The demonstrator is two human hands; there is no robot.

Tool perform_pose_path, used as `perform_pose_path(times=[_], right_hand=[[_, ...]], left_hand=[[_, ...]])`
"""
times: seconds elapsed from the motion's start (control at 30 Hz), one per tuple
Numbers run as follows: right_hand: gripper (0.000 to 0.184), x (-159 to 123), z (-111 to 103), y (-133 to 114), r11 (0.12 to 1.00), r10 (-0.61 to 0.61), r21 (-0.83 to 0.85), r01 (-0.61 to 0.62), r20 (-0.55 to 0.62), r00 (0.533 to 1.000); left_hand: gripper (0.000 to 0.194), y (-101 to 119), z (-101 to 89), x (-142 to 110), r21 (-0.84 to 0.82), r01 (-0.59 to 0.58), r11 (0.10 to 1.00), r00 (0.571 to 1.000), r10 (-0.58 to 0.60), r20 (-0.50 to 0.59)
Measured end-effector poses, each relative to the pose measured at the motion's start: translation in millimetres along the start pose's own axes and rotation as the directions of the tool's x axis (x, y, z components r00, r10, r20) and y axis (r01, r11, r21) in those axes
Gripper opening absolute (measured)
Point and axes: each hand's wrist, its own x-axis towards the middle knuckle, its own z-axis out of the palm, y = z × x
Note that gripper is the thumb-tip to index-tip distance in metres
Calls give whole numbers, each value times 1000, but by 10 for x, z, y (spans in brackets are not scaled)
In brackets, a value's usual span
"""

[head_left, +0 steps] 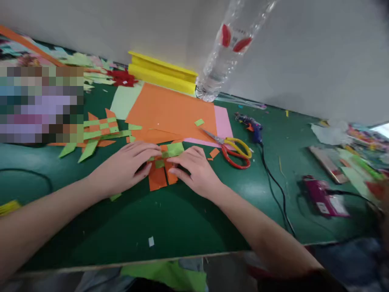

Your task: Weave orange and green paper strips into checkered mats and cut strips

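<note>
In the middle of the table lies a small piece of woven paper strips (159, 163), orange crossed with light green, with orange ends hanging toward me. My left hand (133, 164) is closed at its left edge, fingertips on the strips. From the right, my right hand (194, 168) grips the weave, thumb on an orange strip and fingers curled over the edge. Parts of the weave are hidden under both hands. Another orange and green woven piece (101, 127) with loose pointed ends rests to the left.
Behind the weave are orange sheets (173, 109) and a folded yellow strip (164, 75). Scissors (235, 151), a glue gun (251, 125) with its cord and a plastic bottle (220, 61) stand or lie right of them. Farther right are a phone (328, 164) and a purple packet (325, 196).
</note>
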Motion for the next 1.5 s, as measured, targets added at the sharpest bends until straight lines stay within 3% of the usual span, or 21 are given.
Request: perform_pose_path(times=[0.33,0.67,1.1,1.5], right_hand=[[25,-110,-87,-102,992,-59,-116,51,-60,996],[26,-96,-77,-120,990,-106,-104,99,-61,993],[19,-110,-44,-103,995,-100,-18,99,-70,992],[20,-111,-73,-112,989,-96,-119,83,-106,990]], left_hand=[[41,19,16,-3,23,64,998,997,-65,36],[50,33,42,27,113,67,991,993,-77,88],[51,43,35,30,128,81,988,989,-96,113],[48,7,49,11,123,60,991,993,-72,99]])
